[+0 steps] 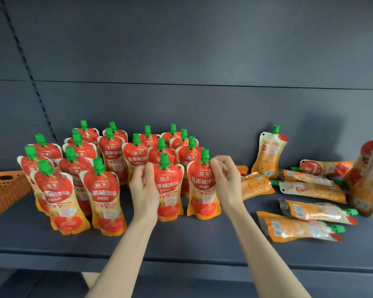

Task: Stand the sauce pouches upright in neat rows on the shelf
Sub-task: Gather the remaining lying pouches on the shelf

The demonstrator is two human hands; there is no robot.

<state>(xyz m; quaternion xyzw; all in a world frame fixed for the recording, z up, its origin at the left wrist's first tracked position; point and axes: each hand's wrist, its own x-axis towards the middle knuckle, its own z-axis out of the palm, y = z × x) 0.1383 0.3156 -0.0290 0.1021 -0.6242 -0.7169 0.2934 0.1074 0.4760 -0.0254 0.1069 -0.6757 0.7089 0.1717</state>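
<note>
Several red-and-orange sauce pouches (108,151) with green caps stand upright in rows on the left half of the dark shelf (181,239). In the front row, my left hand (143,186) grips the left edge of one upright pouch (169,190). My right hand (224,179) pinches the upper right edge of the neighbouring upright pouch (202,186). To the right, several pouches lie flat (299,227). One pouch (269,155) stands with its back facing me.
An orange perforated basket (4,190) sits at the shelf's left end. At the far right edge stands a blurred cluster of more pouches (368,179). The shelf's back panel rises behind the rows. Bare shelf surface runs along the front edge.
</note>
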